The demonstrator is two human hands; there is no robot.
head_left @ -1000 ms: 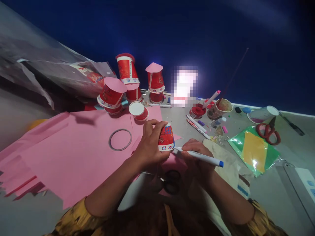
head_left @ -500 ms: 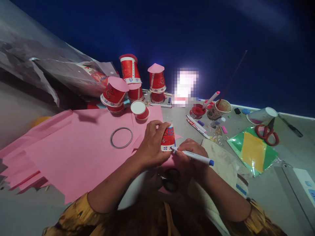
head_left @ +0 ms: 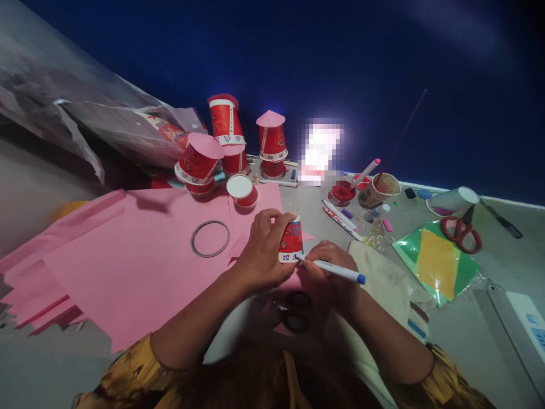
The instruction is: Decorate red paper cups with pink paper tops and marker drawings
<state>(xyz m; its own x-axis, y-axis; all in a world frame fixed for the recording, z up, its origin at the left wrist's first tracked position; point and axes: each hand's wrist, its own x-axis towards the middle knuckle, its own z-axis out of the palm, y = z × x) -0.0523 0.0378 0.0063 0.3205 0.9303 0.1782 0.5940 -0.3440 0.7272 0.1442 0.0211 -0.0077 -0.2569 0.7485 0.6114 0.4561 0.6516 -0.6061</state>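
Note:
My left hand (head_left: 266, 244) is closed round a red paper cup (head_left: 292, 241), thumb and fingers on its side and top. The cup has a white band with small red and blue marks along its lower edge, and blue lines drawn higher up. In my right hand (head_left: 330, 261) is a white marker (head_left: 340, 270) with a blue end, held like a pen. Its tip touches the cup's white band. Below my hands, partly in shadow, lie dark-handled scissors (head_left: 296, 312). Left of my left hand a grey tape ring (head_left: 210, 238) rests on pink paper (head_left: 149, 261).
Several red cups with pink paper tops (head_left: 272, 136) stand at the back, near a white-topped cup (head_left: 242, 190). To the right are markers (head_left: 343, 218), a red paint pot (head_left: 342, 193), a brush cup (head_left: 378, 190), orange-handled scissors (head_left: 462, 236) and a green packet (head_left: 438, 261). A cloth (head_left: 374, 267) lies beside my right hand.
The marker's blue end has swung slightly left and down as my right hand shifts a little; its tip stays at the cup's white band. My left hand keeps its hold.

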